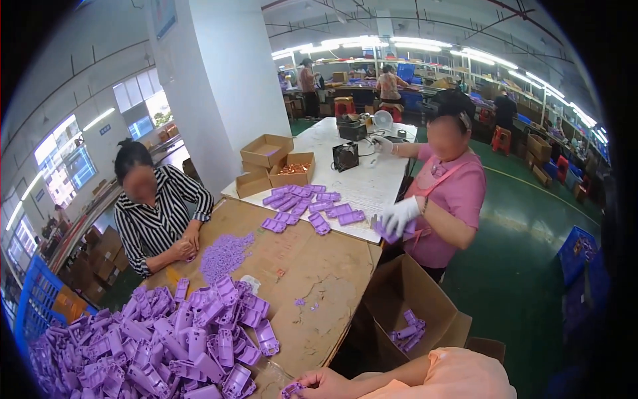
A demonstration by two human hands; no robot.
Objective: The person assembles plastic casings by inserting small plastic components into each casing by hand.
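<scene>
At the lower edge, my right hand is closed on a purple plastic housing, only partly inside the picture. My right arm comes in from the lower right in a peach sleeve. My left hand does not show. Left of the held piece lies a large heap of purple plastic housings, piled loosely on the cardboard-covered table. Beyond the heap is a mound of small purple parts.
An open carton with several purple housings stands right of the table. Across from me, a gloved co-worker handles purple pieces; another in stripes sits left. More housings and a box of copper-coloured parts lie farther back.
</scene>
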